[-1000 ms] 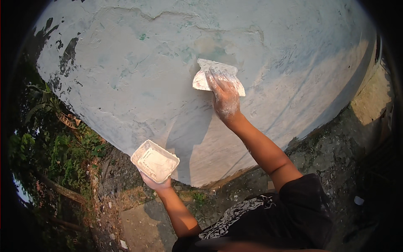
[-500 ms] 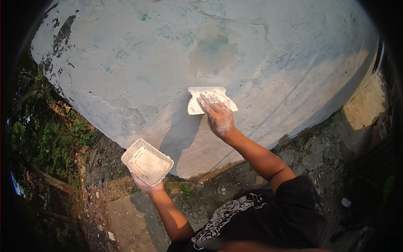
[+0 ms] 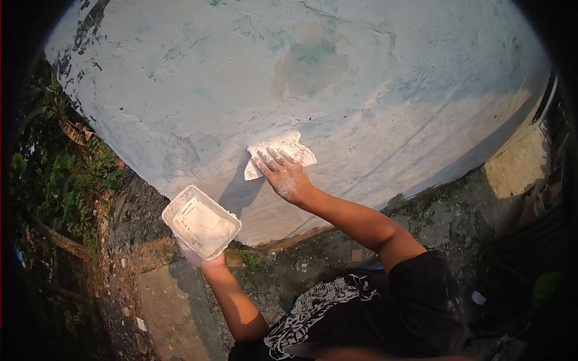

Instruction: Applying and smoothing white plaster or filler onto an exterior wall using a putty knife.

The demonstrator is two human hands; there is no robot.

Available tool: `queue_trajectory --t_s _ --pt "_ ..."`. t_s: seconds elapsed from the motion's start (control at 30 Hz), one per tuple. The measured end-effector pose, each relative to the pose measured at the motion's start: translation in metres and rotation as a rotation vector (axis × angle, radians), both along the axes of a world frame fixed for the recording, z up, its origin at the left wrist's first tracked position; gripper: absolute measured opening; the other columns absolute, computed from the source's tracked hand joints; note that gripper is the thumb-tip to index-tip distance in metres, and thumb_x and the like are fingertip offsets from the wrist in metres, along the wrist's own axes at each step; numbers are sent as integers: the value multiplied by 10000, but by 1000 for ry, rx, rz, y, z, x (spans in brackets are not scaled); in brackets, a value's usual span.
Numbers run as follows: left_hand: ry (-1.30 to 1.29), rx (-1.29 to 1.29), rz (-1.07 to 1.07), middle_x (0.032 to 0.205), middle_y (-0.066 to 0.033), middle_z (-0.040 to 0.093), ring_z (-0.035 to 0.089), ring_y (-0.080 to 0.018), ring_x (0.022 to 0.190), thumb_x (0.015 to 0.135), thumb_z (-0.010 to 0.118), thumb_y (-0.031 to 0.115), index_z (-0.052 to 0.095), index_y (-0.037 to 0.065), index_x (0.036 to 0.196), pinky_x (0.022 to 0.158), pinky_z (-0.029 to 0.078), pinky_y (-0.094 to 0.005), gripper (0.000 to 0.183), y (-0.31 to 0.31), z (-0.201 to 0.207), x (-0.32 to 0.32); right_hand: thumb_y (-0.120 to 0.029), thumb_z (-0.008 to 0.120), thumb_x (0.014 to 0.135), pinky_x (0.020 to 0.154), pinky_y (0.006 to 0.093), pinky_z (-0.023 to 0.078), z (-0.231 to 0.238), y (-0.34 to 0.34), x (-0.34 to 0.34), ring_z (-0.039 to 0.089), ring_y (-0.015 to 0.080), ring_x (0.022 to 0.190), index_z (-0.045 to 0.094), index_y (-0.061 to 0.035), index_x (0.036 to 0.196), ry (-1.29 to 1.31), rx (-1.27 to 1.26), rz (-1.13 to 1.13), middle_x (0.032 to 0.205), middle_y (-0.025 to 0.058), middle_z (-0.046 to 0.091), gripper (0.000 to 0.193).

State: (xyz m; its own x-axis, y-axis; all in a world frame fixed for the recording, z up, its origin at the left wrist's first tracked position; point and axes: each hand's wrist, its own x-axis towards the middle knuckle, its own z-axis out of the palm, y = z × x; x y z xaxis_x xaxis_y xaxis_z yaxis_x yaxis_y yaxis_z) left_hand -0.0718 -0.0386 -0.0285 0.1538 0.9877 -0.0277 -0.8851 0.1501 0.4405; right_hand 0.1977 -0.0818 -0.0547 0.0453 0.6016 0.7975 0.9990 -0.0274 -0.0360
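Observation:
My right hand (image 3: 288, 179), dusted with white, grips a putty-coated scraper (image 3: 280, 149) with a wide, notched outline. The scraper lies tilted against the pale wall (image 3: 373, 126), or very near it; its contact edge cannot be made out. My left hand (image 3: 198, 256) holds up a clear rectangular plastic tub (image 3: 201, 222) from beneath, most of its fingers hidden by it. Creamy white putty coats the inside of the tub. Above the scraper, a greyish-green patch (image 3: 316, 66) shows on the wall among rough, patchy strokes.
Green plants (image 3: 84, 174) grow beyond the wall's left edge. Rubble-strewn ground (image 3: 295, 265) runs along the wall's foot, with a concrete slab (image 3: 174, 307) beneath my left arm. Dark peeling spots (image 3: 81, 39) mark the wall's upper left. A white scrap (image 3: 478, 298) lies at right.
My right hand has moved the scraper left and slightly down, turning it anticlockwise. The tub in my left hand appears a little farther left and higher. The whole view has shifted slightly.

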Motion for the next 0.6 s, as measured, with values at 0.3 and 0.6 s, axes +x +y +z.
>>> queue_trajectory --t_s 0.3,0.6 --pt "0 -61 -74 1505 -133 452 439 -393 1350 1035 359 452 454 108 1460 1109 315 -645 555 2 9 4 167 538 669 688 415 499 105 -42 104 620 319 763 588 -41 1355 159 698 -89 868 162 642 719" --pt "-118 26 -244 1509 -127 451 441 -370 1357 1045 324 455 444 98 1464 1123 324 -604 563 3 7 28 77 622 710 1007 444 486 -23 -9 62 608 321 1180 583 -101 1365 116 221 60 1401 110 579 679"
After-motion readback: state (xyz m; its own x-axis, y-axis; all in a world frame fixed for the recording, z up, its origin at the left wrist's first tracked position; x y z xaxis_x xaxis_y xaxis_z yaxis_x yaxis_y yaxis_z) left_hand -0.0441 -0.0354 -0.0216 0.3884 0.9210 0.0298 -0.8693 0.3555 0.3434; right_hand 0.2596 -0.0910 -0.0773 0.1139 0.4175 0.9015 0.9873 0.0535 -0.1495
